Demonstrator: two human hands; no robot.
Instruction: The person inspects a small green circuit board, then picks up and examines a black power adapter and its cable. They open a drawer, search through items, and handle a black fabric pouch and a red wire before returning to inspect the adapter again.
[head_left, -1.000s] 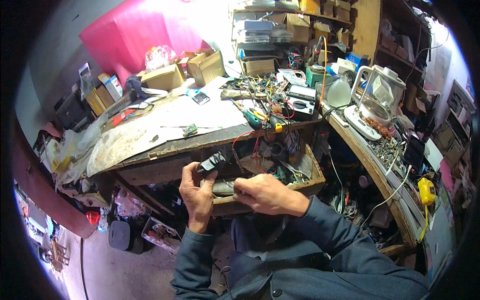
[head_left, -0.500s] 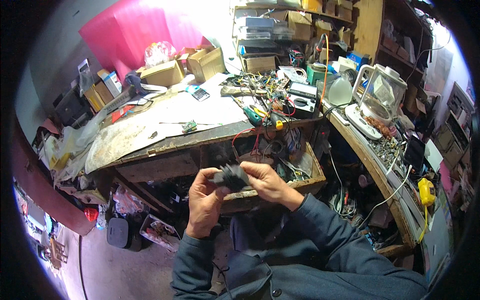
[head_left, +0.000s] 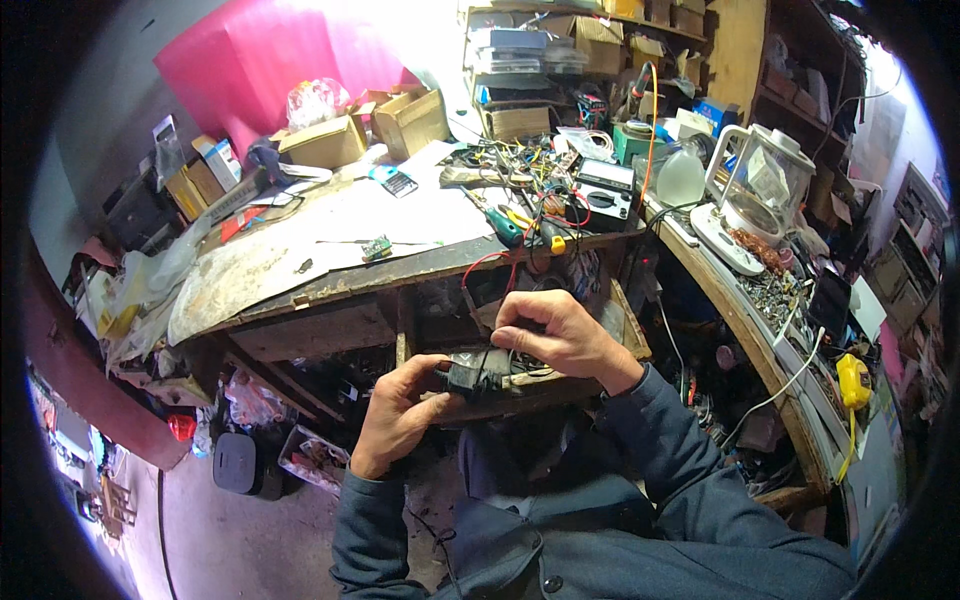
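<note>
My left hand (head_left: 405,408) grips one end of a dark, boxy object (head_left: 474,374), its thumb below and fingers above. It looks like a small black power adapter, but its details are blurred. Beside and slightly above it, my right hand (head_left: 565,335) has its thumb and forefinger pinched together. A thin dark strand, seemingly a cord, runs from that pinch down across the object. More black cord (head_left: 440,540) dangles by my left sleeve. Both hands are in front of the workbench (head_left: 360,285), over its open drawer (head_left: 628,325).
A multimeter (head_left: 603,195), screwdrivers and tangled wires lie on the bench's right part. A small green circuit board (head_left: 376,248) rests near its front edge. On the right-hand side table are a glass kettle (head_left: 765,190) and a yellow tape measure (head_left: 853,382). A red lead (head_left: 485,258) hangs over the drawer.
My right hand has come off the dark object, moving right and up into a pinch. The left hand has shifted slightly left and down, still holding the object, which now appears turned.
</note>
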